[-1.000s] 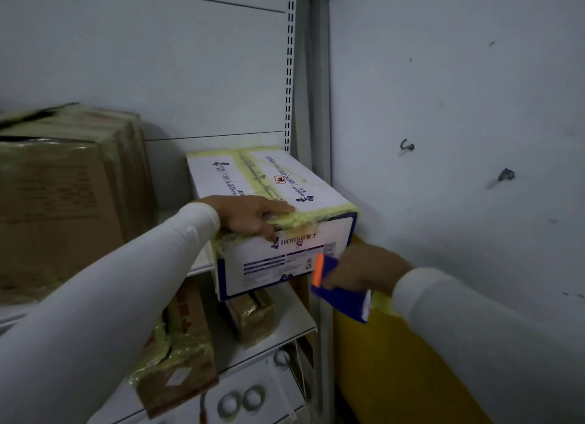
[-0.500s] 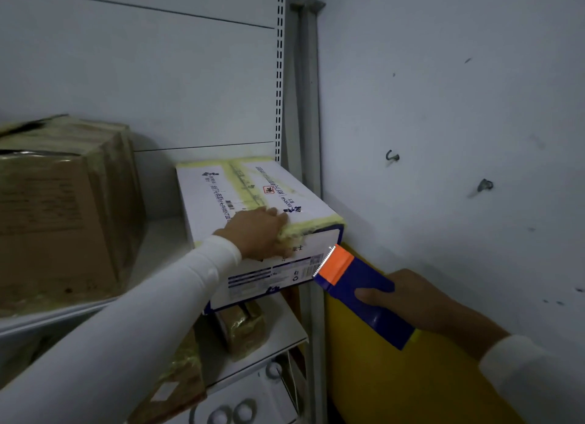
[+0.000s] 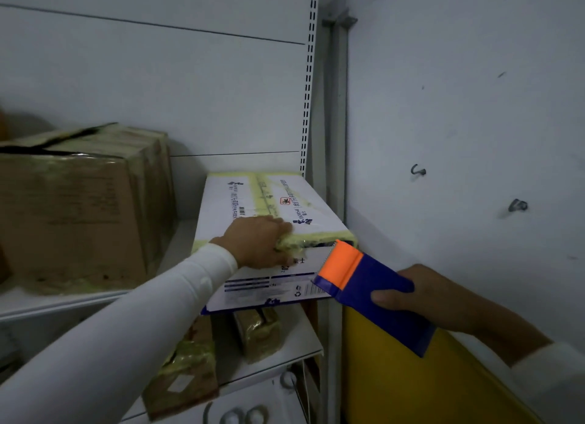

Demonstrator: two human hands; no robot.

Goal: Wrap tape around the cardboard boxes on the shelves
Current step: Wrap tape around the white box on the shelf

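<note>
Dispenser pulled back from the white box

Your right hand [image 3: 424, 300] grips the tape dispenser [image 3: 370, 293], now drawn off the white box [image 3: 272, 202]; your left hand [image 3: 256, 241] presses the tape [image 3: 319, 237] flat, finishing this strip.

The white box [image 3: 272, 233] carries all the print there is: on its top, lines of small dark characters too blurred to read, a small barcode, and a red square sign with a white mark inside. Its front face shows dark blue bars, a recycling symbol and a few characters, none legible. Faint print on the brown box [image 3: 79, 208] cannot be read.
</note>
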